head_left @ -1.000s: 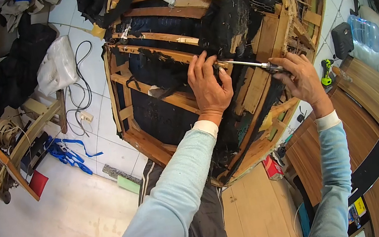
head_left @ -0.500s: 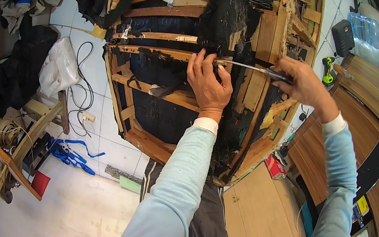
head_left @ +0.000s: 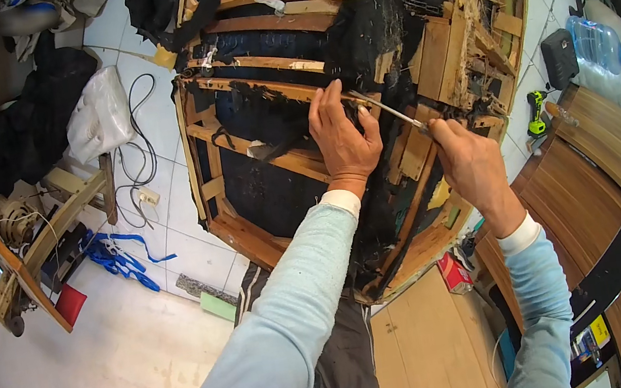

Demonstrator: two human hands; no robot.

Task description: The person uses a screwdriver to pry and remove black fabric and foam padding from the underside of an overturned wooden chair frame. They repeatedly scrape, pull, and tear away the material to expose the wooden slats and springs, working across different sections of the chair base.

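In front of me lies a stripped wooden furniture frame with torn black fabric across it. My left hand rests on one of its cross slats, the fingers extended and slightly apart. My right hand is wrapped round a screwdriver, hiding most of its handle. The long metal shaft slants up and left, with its tip at the slat just beside my left fingertips. Whether the tip is under something there is too small to tell.
Splintered boards stick up at the frame's right. A green cordless drill stands beyond it, near a wood-grain cabinet. On the left are a white plastic bundle, a black cable, blue straps and an overturned machine table.
My right hand has moved left and slightly down, closer to my left hand, with the screwdriver now at a steeper slant. My left hand has stayed nearly in place.
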